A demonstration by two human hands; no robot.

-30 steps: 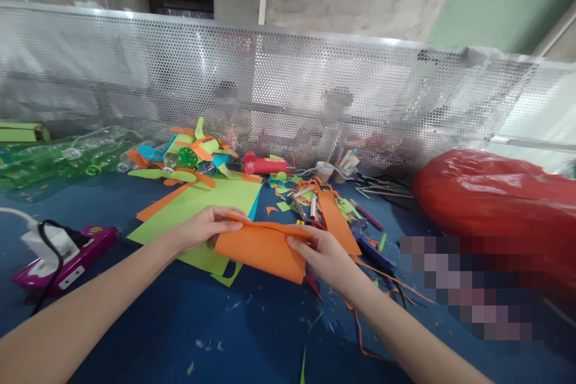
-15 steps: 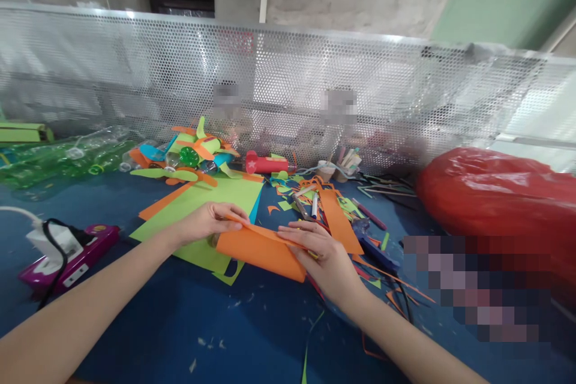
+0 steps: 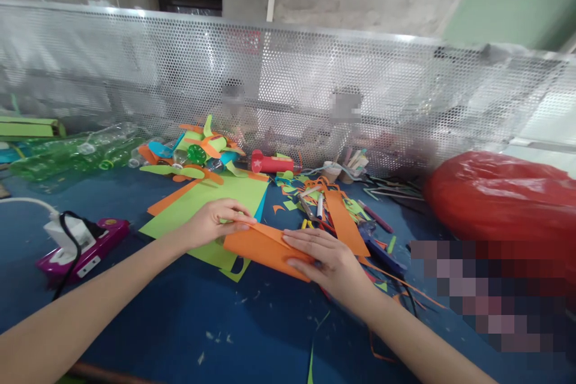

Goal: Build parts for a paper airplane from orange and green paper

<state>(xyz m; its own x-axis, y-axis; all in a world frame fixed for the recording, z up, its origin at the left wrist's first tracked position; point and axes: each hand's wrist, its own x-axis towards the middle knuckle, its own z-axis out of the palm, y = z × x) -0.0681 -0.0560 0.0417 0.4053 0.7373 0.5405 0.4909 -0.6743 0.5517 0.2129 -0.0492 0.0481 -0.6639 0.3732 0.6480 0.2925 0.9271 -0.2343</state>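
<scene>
An orange sheet of paper [image 3: 265,255] is curled into a roll in front of me, one edge lapped over the top. My left hand [image 3: 222,222] pinches its far left corner between thumb and fingers. On the right end, my right hand [image 3: 326,255] grips the roll, fingers stretched along the top and thumb on the near side. Whether anything lies inside the roll is hidden. Beneath and behind it are green paper sheets [image 3: 193,210], with orange and blue edges showing at the sides.
Bottle models with paper fins [image 3: 198,153] and plastic bottles [image 3: 67,153] stand at the back left. A purple power strip [image 3: 90,252] lies left. Paper scraps, markers [image 3: 320,206], an orange strip [image 3: 344,222] and a blue glue gun [image 3: 382,252] lie right, near a red bag [image 3: 504,204].
The whole scene has shifted slightly right in view. Both hands keep hold of the orange paper, and the right fingers lie a little flatter along its top edge.
</scene>
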